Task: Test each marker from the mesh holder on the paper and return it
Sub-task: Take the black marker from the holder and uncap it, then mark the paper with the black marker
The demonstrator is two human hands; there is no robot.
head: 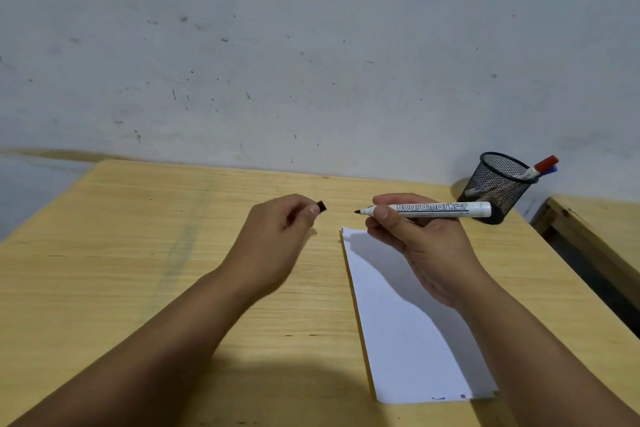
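Note:
My right hand (420,246) grips a white board marker (443,210) held level above the far end of the white paper (408,329), its bare black tip pointing left. My left hand (277,239) pinches the marker's black cap (322,206) a short way left of the tip, over the wooden table. The black mesh holder (495,184) stands at the table's back right corner with a red-capped marker (543,165) and a blue-capped marker (552,170) leaning out of it.
The wooden table (138,253) ends at a scuffed grey wall (311,45) behind. A second wooden table (595,218) stands to the right across a dark gap. The paper's near edge carries small dark marks (450,397).

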